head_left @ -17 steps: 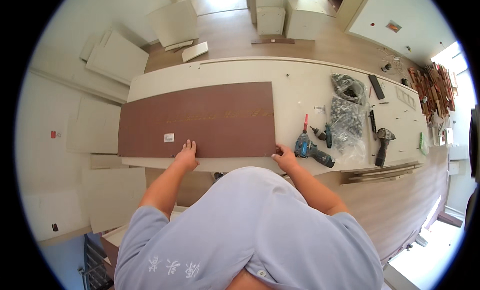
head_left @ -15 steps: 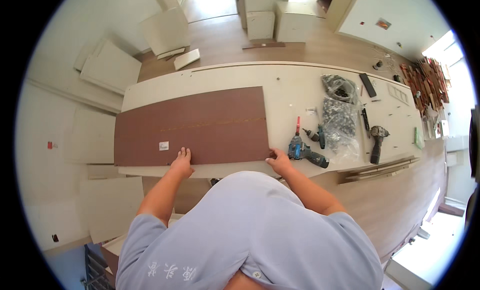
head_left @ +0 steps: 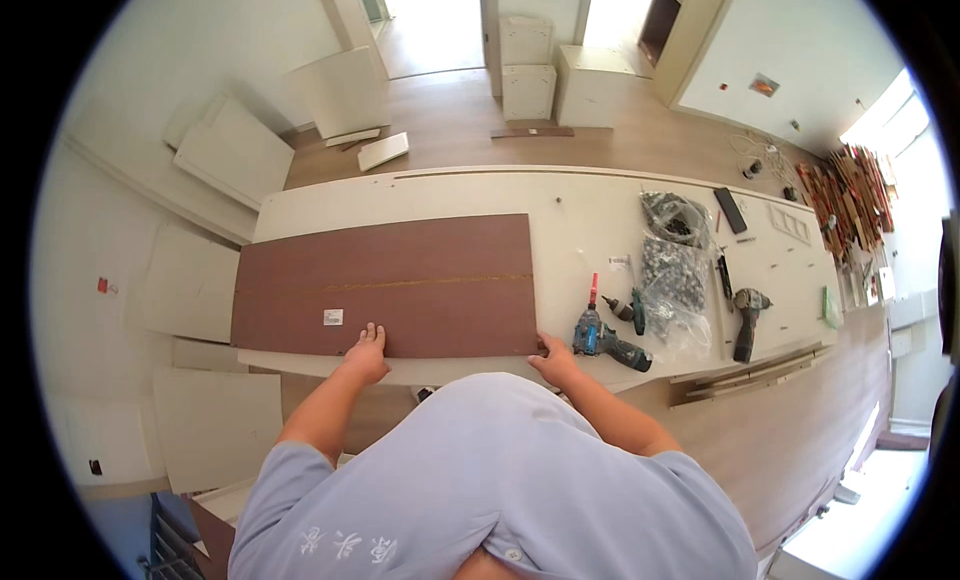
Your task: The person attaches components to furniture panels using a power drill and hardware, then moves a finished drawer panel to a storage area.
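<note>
A long brown board with a small white label lies flat on a large white panel in front of me. My left hand rests at its near edge, the fingers stretched out over the top face to the right of the label. At the board's near right corner, my right hand has its thumb and fingers closed about the corner. Just beyond that hand, a blue and black power drill with a red-tipped bit lies on the white panel.
Clear plastic bags of small hardware, a second drill and a black block lie on the panel's right side. White boards lean against the left wall. White cabinets stand at the back. Wood strips are piled far right.
My view has tilted upward, so the panel and the room sit lower in the picture. Both hands keep about the same places on the brown board.
</note>
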`<state>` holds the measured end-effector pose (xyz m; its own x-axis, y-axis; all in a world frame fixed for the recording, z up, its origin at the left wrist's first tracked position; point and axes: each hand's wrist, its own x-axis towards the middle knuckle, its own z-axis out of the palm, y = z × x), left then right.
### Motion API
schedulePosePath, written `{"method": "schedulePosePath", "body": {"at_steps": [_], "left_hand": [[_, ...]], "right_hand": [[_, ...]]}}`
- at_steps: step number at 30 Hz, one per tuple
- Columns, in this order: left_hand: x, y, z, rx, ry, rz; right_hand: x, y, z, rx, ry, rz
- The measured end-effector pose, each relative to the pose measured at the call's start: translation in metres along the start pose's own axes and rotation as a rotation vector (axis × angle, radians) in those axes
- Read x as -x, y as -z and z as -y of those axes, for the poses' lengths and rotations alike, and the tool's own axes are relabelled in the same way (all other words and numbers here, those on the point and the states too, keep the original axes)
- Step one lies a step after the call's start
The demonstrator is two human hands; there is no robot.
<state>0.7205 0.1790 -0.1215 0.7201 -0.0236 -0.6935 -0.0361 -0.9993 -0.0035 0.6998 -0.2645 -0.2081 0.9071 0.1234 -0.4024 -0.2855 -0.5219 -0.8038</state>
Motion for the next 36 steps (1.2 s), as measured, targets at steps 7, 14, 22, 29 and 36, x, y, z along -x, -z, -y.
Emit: {"method": "schedulePosePath", "body": {"at_steps": [7, 14, 22, 29, 36], "left_hand": [[-0.003, -0.016, 0.008, -0.01, -0.007, -0.059], [0.023, -0.014, -0.008, 0.192, 0.105, -0.105], [0.014, -0.037, 0.005, 0.352, 0.08, -0.181], [-0.007, -0.021, 0.032, 0.527, -0.007, -0.177], [-0.012, -0.033, 0.085, 0.727, -0.419, -0.194]], "right_hand": [[0.015, -0.001, 0.028, 0.489, 0.232, -0.073], [-0.012, -0.02, 0.011, 0.758, 0.651, 0.022], [-0.017, -0.01, 0.028, 0.625, 0.571, 0.065], [-0.023, -0.015, 0.044, 0.669, 0.486, 0.074], [-0.033, -0.051, 0.123, 0.935, 0.345, 0.151]]}}
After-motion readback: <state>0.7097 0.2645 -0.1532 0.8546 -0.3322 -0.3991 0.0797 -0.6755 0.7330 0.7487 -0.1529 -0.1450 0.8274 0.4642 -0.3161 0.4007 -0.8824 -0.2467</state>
